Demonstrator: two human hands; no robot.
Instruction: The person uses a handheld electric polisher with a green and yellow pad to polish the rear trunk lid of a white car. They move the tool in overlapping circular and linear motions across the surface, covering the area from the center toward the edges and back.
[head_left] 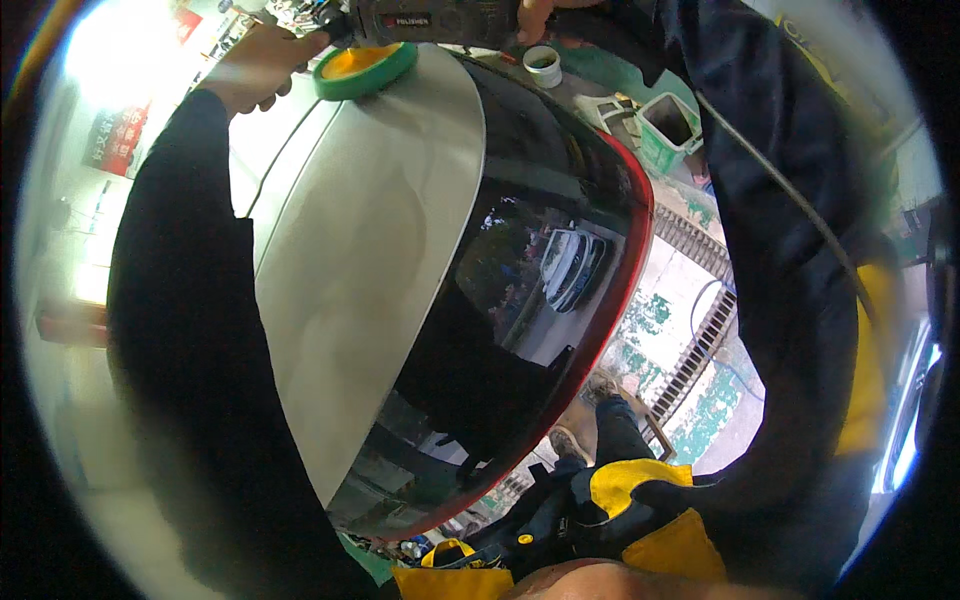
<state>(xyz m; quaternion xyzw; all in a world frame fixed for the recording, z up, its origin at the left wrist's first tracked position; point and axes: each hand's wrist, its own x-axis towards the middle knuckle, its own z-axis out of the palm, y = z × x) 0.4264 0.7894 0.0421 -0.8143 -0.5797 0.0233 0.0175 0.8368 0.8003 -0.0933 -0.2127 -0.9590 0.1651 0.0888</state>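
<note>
A dark power polisher lies across the top of the view, its green foam pad with a yellow-orange backing resting tilted on a pale car panel. My left hand is closed at the polisher's front end, beside the pad; the part it grips is mostly hidden. Around the rear of the body, my right hand is closed and partly cut off by the frame's top edge. Next to the panel curves glossy dark glass with a red rim, mirroring a parked car.
A power cord runs along my right sleeve. Beyond the car's right edge stand a white tub and a green-and-white bucket. A floor drain grate crosses the worn floor near my shoes.
</note>
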